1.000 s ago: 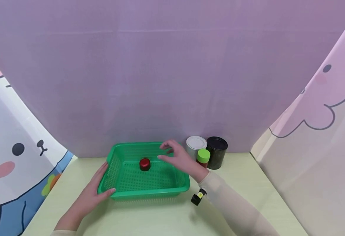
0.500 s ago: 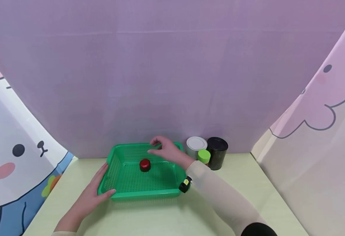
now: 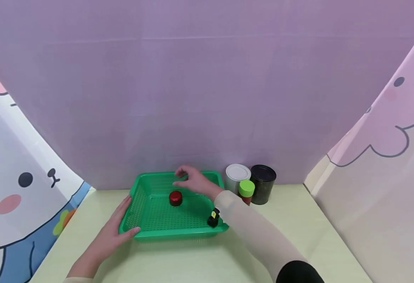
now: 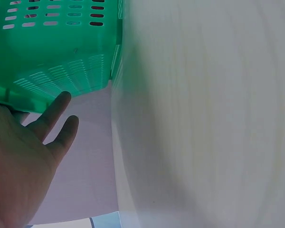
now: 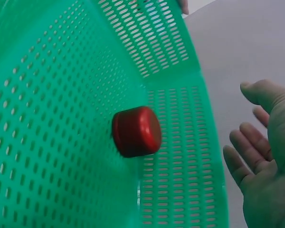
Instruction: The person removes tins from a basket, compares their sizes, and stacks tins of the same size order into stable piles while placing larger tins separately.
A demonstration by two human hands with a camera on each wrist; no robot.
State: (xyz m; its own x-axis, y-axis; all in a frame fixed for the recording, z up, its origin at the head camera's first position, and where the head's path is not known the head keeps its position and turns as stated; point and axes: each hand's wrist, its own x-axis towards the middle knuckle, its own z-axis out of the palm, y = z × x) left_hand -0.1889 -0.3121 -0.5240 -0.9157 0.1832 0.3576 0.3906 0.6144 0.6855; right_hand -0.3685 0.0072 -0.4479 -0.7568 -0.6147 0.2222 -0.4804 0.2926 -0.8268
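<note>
A green plastic basket [image 3: 175, 232] with perforated walls stands on the table, and a small red cylindrical container [image 3: 175, 198] sits inside on its floor. My left hand [image 3: 112, 232] rests along the basket's left side, fingers stretched over the edge and thumb at the front rim. In the left wrist view, two fingers of that hand [image 4: 52, 128] lie straight and spread by the basket's outer wall. Above the rear right part of the basket hovers my right hand [image 3: 195, 181], holding nothing. The right wrist view shows its fingers loosely bent, apart from the red container [image 5: 137, 131].
Right of the basket a white-lidded can [image 3: 238, 173], a black can [image 3: 262, 184] and a green-capped jar [image 3: 247, 188] stand close together. A purple cloth wall [image 3: 207, 98] rises behind the table [image 3: 171, 261], with printed cloths at both sides.
My right hand has moved left from the basket's right edge to over its inside. The red container stays on the basket floor, and my left hand stays at the basket's left side.
</note>
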